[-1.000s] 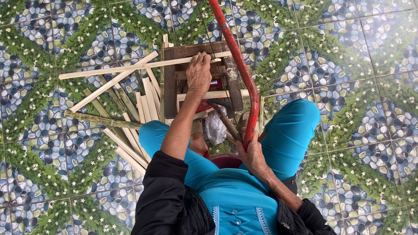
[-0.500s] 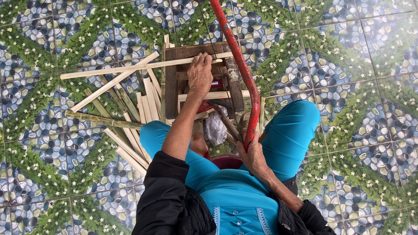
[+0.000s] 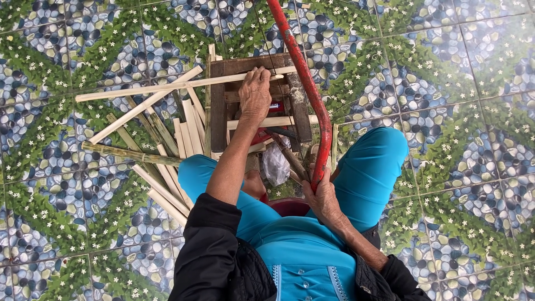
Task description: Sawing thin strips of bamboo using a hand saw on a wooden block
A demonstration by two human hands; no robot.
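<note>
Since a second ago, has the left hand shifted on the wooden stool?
No. The left hand still presses the long bamboo strip at the far edge of the wooden stool, in the same spot against the stool's frame.

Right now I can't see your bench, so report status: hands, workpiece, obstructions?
Left hand pressing bamboo strip onto wooden stand. Right hand gripping red saw frame. Loose bamboo strips piled left.

I see a tiled floor (image 3: 446,72) patterned with pebbles and green leaves. On it lie split bamboo strips (image 3: 167,139) in a loose pile, touching a dark wooden stool (image 3: 220,111).
</note>
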